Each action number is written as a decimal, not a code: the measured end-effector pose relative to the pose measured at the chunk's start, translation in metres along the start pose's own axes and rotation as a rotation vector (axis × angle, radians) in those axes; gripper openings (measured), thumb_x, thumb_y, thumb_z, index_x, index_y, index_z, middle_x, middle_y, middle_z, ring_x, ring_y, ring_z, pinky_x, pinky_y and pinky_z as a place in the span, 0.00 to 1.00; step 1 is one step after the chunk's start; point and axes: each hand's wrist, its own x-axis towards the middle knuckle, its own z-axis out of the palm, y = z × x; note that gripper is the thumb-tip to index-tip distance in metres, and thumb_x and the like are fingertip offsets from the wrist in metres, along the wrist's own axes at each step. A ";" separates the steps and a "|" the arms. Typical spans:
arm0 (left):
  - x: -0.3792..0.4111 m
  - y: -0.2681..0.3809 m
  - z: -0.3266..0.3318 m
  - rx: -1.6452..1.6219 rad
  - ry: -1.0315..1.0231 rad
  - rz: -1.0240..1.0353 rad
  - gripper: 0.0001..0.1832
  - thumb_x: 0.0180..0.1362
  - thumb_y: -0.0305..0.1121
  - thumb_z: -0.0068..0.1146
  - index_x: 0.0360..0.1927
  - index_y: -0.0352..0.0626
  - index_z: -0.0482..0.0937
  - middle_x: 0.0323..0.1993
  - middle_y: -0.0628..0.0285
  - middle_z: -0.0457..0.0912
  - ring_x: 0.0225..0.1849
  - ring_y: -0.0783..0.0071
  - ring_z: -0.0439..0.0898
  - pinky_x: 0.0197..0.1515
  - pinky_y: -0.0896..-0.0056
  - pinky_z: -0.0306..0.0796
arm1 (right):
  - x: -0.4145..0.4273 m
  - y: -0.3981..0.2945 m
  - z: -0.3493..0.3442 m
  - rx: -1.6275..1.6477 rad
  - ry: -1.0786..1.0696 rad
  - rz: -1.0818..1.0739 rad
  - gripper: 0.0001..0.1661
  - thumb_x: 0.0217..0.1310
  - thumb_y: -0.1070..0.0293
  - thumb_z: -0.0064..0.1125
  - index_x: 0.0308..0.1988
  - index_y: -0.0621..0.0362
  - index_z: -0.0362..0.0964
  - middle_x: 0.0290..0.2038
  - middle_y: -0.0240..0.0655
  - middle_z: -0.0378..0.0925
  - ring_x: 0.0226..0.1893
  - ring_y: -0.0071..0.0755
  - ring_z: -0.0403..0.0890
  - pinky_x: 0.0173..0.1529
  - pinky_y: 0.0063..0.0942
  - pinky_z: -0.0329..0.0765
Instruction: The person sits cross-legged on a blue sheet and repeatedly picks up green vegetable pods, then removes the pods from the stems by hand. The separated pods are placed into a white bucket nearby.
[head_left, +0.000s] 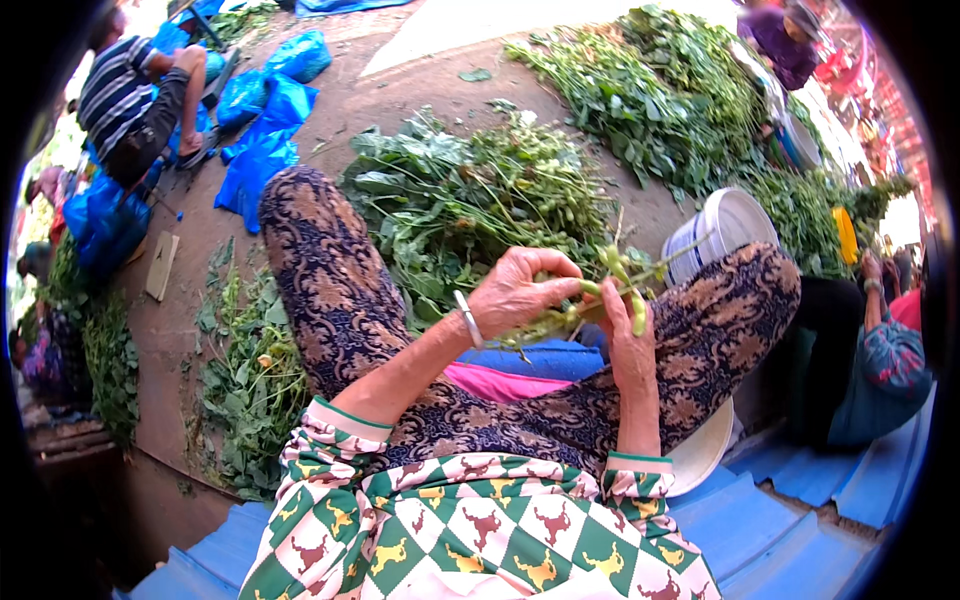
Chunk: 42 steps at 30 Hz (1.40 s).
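Note:
Above my lap, my left hand (525, 291), with a metal bangle on the wrist, pinches a green pod between thumb and forefinger. That pod grows from, or lies against, a cut bean-plant stalk (663, 264), which looks like soybean. My right hand (632, 341) grips the same stalk, its fingers close to the left fingertips. Plump green pods (639, 313) hang beside the right fingers. Below both hands lie blue and pink cloth or sheeting (541, 361) between my legs. Just beyond the hands is a heap of leafy bean plants (480, 187).
A white plastic bucket (720, 229) leans by my right knee, and a pale basin (703, 450) is beside my right hip. More plants (251, 360) lie left. Blue plastic bags (262, 135) stand near a seated person (135, 97). Another person (885, 367) sits at right.

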 end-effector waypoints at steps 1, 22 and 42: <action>0.000 0.007 0.002 -0.075 -0.012 -0.038 0.09 0.58 0.34 0.57 0.37 0.39 0.79 0.23 0.73 0.76 0.21 0.92 0.68 0.21 0.87 0.61 | 0.000 0.002 -0.003 -0.031 -0.029 0.011 0.13 0.65 0.62 0.49 0.41 0.62 0.71 0.30 0.30 0.75 0.30 0.20 0.76 0.38 0.19 0.75; -0.007 0.003 -0.006 -0.670 -0.129 -0.316 0.09 0.61 0.28 0.50 0.43 0.35 0.74 0.26 0.66 0.75 0.17 0.90 0.62 0.18 0.89 0.56 | -0.004 -0.005 -0.009 -0.146 -0.332 0.000 0.14 0.62 0.62 0.54 0.39 0.63 0.76 0.27 0.27 0.77 0.28 0.17 0.73 0.34 0.20 0.72; -0.005 0.017 0.003 -0.471 -0.248 -0.245 0.10 0.60 0.28 0.52 0.44 0.36 0.73 0.24 0.69 0.75 0.19 0.91 0.62 0.19 0.90 0.54 | -0.015 0.003 -0.018 0.140 -0.412 -0.010 0.18 0.65 0.58 0.50 0.46 0.61 0.72 0.28 0.25 0.75 0.30 0.18 0.72 0.37 0.20 0.71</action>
